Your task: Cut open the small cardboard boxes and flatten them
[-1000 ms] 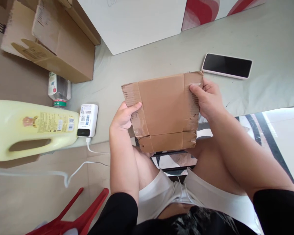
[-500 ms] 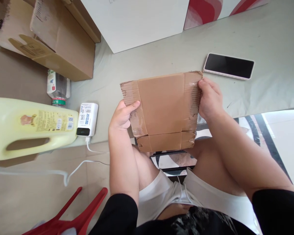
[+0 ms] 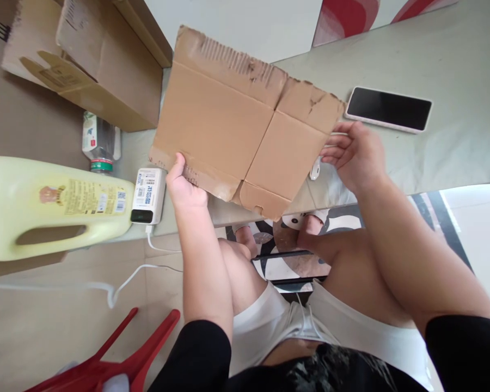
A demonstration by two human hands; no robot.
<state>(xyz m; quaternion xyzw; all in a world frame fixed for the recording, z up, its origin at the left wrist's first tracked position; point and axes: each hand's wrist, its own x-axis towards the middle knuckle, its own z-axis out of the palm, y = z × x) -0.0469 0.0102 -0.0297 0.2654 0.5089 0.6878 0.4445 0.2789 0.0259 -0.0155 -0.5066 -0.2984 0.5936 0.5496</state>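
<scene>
A creased brown cardboard piece (image 3: 220, 120) with torn, corrugated edges is held up tilted over the table. My left hand (image 3: 185, 188) grips its lower left edge, thumb on the front face, the other fingers hidden behind it. At its right edge is my right hand (image 3: 353, 155), fingers apart and slightly curled, some tips close to or just behind the cardboard; whether they touch it is unclear. A small white object (image 3: 315, 169) shows just below those fingertips.
A phone (image 3: 389, 110) lies at the right. On the left are a cardboard box (image 3: 122, 71), a clear bottle (image 3: 102, 142), a yellow jug (image 3: 57, 209) and a white power bank (image 3: 149, 193) with a cable. A white box (image 3: 237, 22) stands behind; a red chair (image 3: 134, 359) is lower left.
The cardboard has turned and risen to the upper left, showing a longer panel. My left hand has shifted slightly left and down along with it. My right hand has let go of its corner and opened.
</scene>
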